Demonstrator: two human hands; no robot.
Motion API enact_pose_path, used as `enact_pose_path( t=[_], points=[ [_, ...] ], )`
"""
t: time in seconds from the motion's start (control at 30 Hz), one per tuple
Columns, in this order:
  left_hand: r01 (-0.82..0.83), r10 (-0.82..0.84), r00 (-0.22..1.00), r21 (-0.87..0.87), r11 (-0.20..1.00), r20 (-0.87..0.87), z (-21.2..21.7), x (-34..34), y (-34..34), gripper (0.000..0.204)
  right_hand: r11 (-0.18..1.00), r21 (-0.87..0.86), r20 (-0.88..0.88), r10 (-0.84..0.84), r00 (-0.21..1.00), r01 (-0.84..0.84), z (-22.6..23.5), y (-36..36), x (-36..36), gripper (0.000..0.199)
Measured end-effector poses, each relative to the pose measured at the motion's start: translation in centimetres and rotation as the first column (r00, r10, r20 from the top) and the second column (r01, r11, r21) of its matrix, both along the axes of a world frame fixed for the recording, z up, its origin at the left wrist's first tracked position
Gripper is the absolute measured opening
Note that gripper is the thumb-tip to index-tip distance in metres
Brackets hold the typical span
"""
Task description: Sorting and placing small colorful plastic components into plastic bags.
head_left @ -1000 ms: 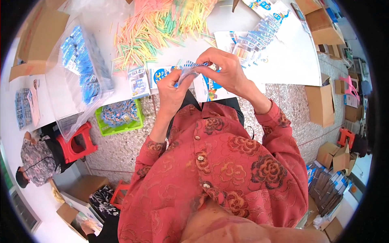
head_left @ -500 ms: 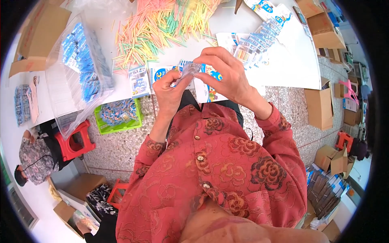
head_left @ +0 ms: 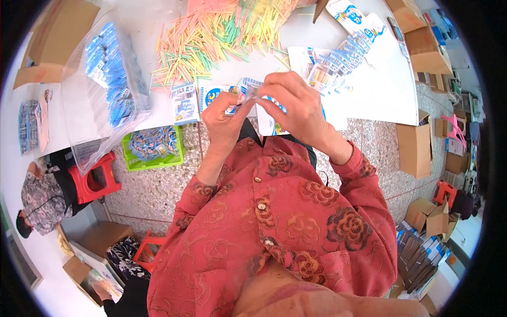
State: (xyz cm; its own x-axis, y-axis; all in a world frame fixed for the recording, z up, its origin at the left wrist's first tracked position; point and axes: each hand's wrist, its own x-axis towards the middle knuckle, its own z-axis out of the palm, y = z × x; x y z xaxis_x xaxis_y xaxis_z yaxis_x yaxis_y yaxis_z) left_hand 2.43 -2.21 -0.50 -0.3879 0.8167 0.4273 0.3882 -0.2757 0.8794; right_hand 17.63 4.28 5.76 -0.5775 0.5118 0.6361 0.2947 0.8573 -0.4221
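Note:
Both my hands meet over the near edge of the white table, pinching a small clear plastic packet [head_left: 250, 93] between them. My left hand [head_left: 221, 124] grips its left side with thumb and bent fingers. From the right, my right hand [head_left: 300, 103] pinches the other side, its fingers curled above the thumb. The fingers partly cover the packet, so its contents cannot be made out. Beneath and beside the hands lie flat blue-and-white printed packets, one [head_left: 185, 104] left of my left hand. Beyond them spreads a heap of thin pastel sticks [head_left: 206, 45] in pink, yellow and green.
A clear plastic bin [head_left: 138, 100] with stacked blue-and-white packets stands at left. More packets [head_left: 343, 59] overlap in a row at right. A green crate [head_left: 158, 165] and a red stool [head_left: 113, 185] are on the floor. Cardboard boxes [head_left: 414, 150] stand right; another person [head_left: 45, 201] sits left.
The view has shifted slightly, so the table things sit a little further right. My hands keep their pinch on the packet, with the fingers moved only a little.

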Motion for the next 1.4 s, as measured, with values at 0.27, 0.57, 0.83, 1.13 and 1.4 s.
enact_pose_path(
  t=[0.27, 0.57, 0.83, 1.13, 1.4],
  points=[
    [0.079, -0.079, 0.997, 0.009, 0.997, 0.008, -1.6, -0.2, -0.3, 0.016, 0.991, 0.013, 0.121, 0.133, 0.984, -0.136, -1.2, -0.3, -0.2, 0.018],
    [0.111, -0.095, 0.988, -0.125, 0.986, 0.125, -1.3, -0.5, -0.7, 0.016, 0.993, -0.03, 0.112, 0.117, 0.987, -0.114, -1.4, 0.7, -1.5, 0.017],
    [-0.001, 0.026, 0.987, -0.154, 0.988, 0.162, -1.1, -2.0, -1.7, 0.011, 0.941, -0.128, -0.009, 0.316, 0.949, -0.314, -1.3, 1.6, -3.5, 0.017],
    [-0.178, 0.229, 0.94, -0.21, 0.961, 0.252, -4.1, -6.3, -4.8, 0.01, 0.913, -0.282, 0.015, 0.313, 0.95, -0.296, -3.8, 6.5, -7.9, 0.024],
    [-0.289, 0.351, 0.863, -0.214, 0.933, 0.363, -4.1, -8.7, -7.1, 0.007, 0.836, 0.119, 0.558, 0.39, 0.732, -0.535, -7.5, 9.8, -14.4, 0.035]
  ],
)
